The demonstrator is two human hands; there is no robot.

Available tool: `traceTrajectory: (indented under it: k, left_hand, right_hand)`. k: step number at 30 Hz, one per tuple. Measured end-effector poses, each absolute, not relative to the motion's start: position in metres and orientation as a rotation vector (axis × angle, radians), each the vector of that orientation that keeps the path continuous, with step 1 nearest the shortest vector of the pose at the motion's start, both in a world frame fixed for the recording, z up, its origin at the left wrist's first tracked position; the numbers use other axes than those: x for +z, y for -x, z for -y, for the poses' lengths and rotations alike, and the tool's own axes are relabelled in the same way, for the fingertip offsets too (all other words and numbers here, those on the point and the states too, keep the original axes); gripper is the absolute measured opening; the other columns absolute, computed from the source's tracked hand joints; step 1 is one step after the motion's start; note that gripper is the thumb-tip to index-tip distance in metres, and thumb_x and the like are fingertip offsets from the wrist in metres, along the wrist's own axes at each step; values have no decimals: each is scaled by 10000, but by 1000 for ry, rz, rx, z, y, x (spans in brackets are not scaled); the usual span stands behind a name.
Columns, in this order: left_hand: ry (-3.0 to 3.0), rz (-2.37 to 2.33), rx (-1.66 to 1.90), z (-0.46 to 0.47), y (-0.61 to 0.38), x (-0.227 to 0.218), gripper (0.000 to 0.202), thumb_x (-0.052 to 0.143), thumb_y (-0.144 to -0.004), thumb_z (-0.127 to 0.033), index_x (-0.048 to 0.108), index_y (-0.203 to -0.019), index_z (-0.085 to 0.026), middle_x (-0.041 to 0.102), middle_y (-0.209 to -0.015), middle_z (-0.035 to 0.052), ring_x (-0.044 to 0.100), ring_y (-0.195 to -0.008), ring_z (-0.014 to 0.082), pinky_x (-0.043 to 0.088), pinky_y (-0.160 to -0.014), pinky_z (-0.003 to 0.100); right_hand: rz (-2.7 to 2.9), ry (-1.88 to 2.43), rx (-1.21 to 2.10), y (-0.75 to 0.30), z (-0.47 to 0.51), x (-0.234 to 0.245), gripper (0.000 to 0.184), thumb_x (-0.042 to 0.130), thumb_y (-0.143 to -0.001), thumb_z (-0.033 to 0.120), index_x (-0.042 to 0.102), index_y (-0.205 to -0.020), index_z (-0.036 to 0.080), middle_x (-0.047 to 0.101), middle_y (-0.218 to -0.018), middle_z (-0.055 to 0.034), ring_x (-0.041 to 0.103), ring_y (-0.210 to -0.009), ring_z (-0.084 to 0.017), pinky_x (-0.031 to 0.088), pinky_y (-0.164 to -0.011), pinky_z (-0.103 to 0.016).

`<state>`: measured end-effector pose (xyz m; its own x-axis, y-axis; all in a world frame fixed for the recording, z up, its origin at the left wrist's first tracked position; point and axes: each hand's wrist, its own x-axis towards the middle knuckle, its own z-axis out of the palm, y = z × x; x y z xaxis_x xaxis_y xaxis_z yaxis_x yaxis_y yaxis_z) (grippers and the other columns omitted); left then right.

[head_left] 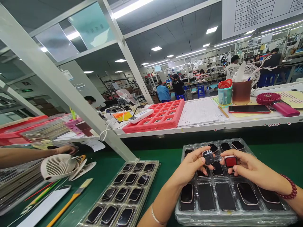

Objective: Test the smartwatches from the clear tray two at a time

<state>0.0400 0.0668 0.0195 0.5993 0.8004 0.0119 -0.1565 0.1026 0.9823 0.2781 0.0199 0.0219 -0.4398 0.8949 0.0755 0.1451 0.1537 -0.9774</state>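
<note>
While the left hand (192,163) pinches a dark watch (208,157), the right hand (247,164) clamps a red-screened watch (230,161), possibly lit, above a clear tray (233,218).

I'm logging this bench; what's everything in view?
Dark-faced smartwatch: one, black, held
Red-faced smartwatch: one, red, held
Watch trays: two groups, clear, green bench
Tray watches: many, black, in trays
Foam tray: one, red, white shelf
Papers: several, white, shelf
Phone: one, black, shelf
Handheld fan: one, magenta, shelf
Cup: one, teal, shelf
Pot: one, brown, shelf
Desk fan: one, white, bench left
Brush: one, orange, bench left
People: several, mixed clothing, background
Co-worker's arm: one, bare, far left
Left hand: one, bare, holding dark-faced smartwatch
Right hand: one, bare, holding red-faced smartwatch
</note>
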Motion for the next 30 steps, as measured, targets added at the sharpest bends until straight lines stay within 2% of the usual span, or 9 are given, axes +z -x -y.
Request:
traceTrajectory:
  k: [6,9,11,14,17,22,26,30]
  left_hand:
    - [-1297,-634,769,-68,-41,18,540,682,-797,-373,537,-1286,-197,623,-1207,149,690,-779,174,483,-590,224]
    - [-1348,-662,751,-66,-42,20,523,682,-782,-365,535,-1251,-186,650,-1067,110,685,-763,179,469,-573,222]
    - [-1452,-730,735,-62,-39,25,400,644,-804,-335,573,-1163,-176,649,-941,64,659,-712,153,441,-557,212]
    - [-1828,-848,632,-50,-34,39,148,595,-804,-194,651,-937,-165,649,-826,21,600,-708,125,426,-622,216]
    - [-2207,-826,337,-36,-30,52,123,573,-798,-135,676,-847,-182,666,-760,-1,583,-709,126,425,-685,226]
    - [-2581,-961,177,-25,-30,60,115,560,-832,-180,665,-863,-212,662,-874,14,599,-826,170,421,-732,256]
    - [-2587,-1035,227,-27,-29,66,187,534,-853,-194,653,-993,-229,667,-964,27,598,-893,185,434,-785,272]
    - [-2601,-1096,238,-27,-32,71,205,486,-881,-200,658,-988,-223,658,-956,35,599,-896,189,447,-786,280]
  right_hand:
    - [1720,999,1352,-280,-23,18,364,517,-883,238,543,-1246,223,633,-1155,-81,637,-845,-185,532,-760,-344]
    - [1742,985,1353,-281,-24,16,361,491,-890,207,528,-1248,228,631,-1149,-75,635,-863,-185,525,-762,-342]
    - [1744,988,1355,-281,-24,15,379,487,-881,179,517,-1256,232,627,-1160,-73,637,-872,-185,524,-764,-343]
    - [1709,982,1356,-281,-25,16,393,507,-865,172,513,-1255,225,632,-1151,-78,643,-860,-185,532,-751,-345]
    - [1666,960,1352,-281,-25,17,367,522,-869,213,521,-1237,214,644,-1114,-83,651,-846,-185,540,-719,-332]
    - [1636,934,1341,-280,-26,20,348,533,-882,305,537,-1215,203,649,-1081,-84,647,-812,-179,536,-682,-317]
    - [1589,924,1303,-283,-27,20,339,534,-899,368,542,-1187,190,646,-1071,-92,643,-807,-185,533,-656,-309]
    - [1565,927,1310,-286,-28,20,326,527,-919,392,536,-1182,200,648,-1105,-105,638,-815,-194,537,-678,-325]
